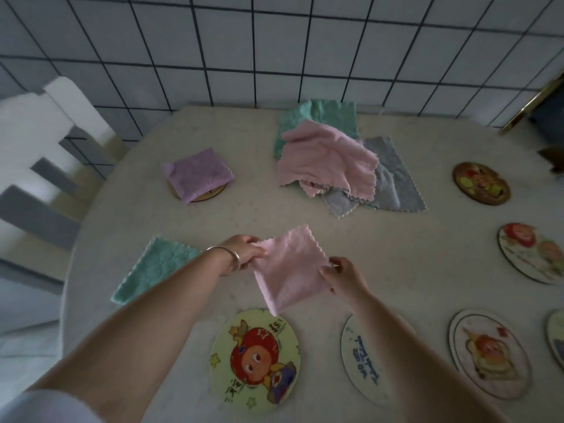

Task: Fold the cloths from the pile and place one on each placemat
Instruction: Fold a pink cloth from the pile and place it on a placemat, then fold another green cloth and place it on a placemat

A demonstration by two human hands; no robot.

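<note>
White wall tiles (pixel 274 41) with dark grout rise behind a pale, speckled tabletop (pixel 396 264), and a white chair (pixel 45 141) stands at its left edge.

Both hands hold a pink cloth (pixel 290 270) up over the near middle of the tabletop. The left hand (pixel 244 251), with a silver bangle (pixel 227 254) on its wrist, has a closed grip on the cloth's left edge; the right hand (pixel 341 274) pinches the right corner between the fingertips. The cloth hangs slack between them, with its lowest corner pointing down just above a round placemat printed with a red-headed cartoon figure (pixel 254 360). Whether that corner touches the placemat cannot be told.

At the far middle of the tabletop lies the pile (pixel 335 160): a loose pink cloth (pixel 326 157) on top, a green cloth (pixel 317 116) beneath it toward the wall, and a grey cloth (pixel 393 175) spread to the right.

Left of the pile, a folded purple cloth (pixel 197 174) sits on a brown round placemat (pixel 210 195), covering most of it. Nearer and further left, a green quilted cloth (pixel 152 270) lies flat, partly hidden by the left forearm; nothing can be made out beneath it.

More placemats lie uncovered: a white one with blue writing (pixel 363 364) just right of the cartoon one, an illustrated one (pixel 488 355) further right, another cut off at the right edge (pixel 557 337), one with red figures (pixel 534 251) above those, and a dark oval one (pixel 480 183) near the far right.
</note>
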